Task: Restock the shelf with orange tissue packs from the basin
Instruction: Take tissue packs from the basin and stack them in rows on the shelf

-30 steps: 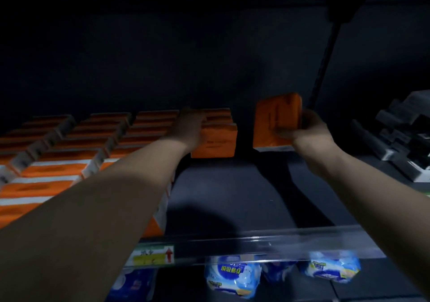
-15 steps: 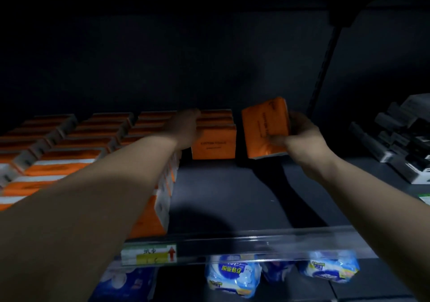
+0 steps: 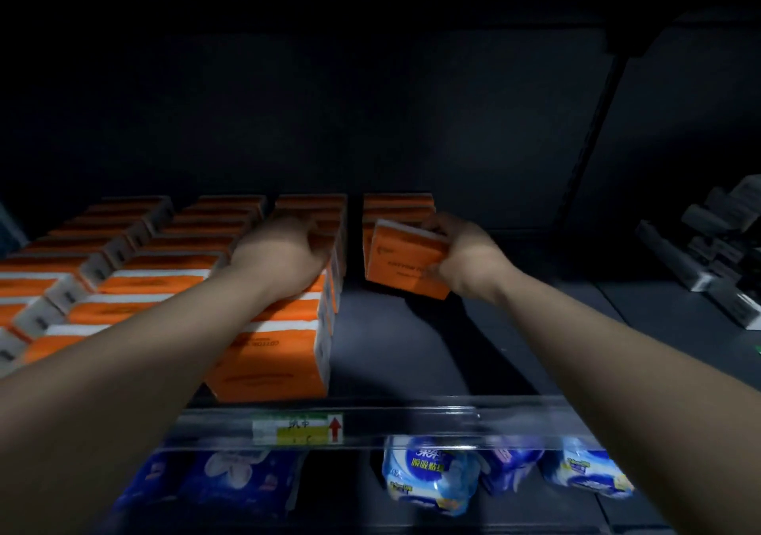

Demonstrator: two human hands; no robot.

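Rows of orange tissue packs (image 3: 173, 283) fill the left half of a dark shelf (image 3: 395, 345). My right hand (image 3: 465, 254) grips one orange tissue pack (image 3: 405, 262), tilted, at the front of a short row of orange packs (image 3: 397, 205) at the shelf's back middle. My left hand (image 3: 284, 250) rests on top of the neighbouring full row, fingers curled over a pack's far edge. The basin is out of sight.
A clear plastic rail with a price label (image 3: 297, 427) runs along the shelf front. Blue and white packets (image 3: 428, 472) lie on the shelf below. Dark grey boxes (image 3: 724, 254) stand at the right. Bare shelf floor lies in front of the short row.
My right hand has carried the orange pack left and down, against the short back row. My left hand has shifted from that row onto the full row beside it.
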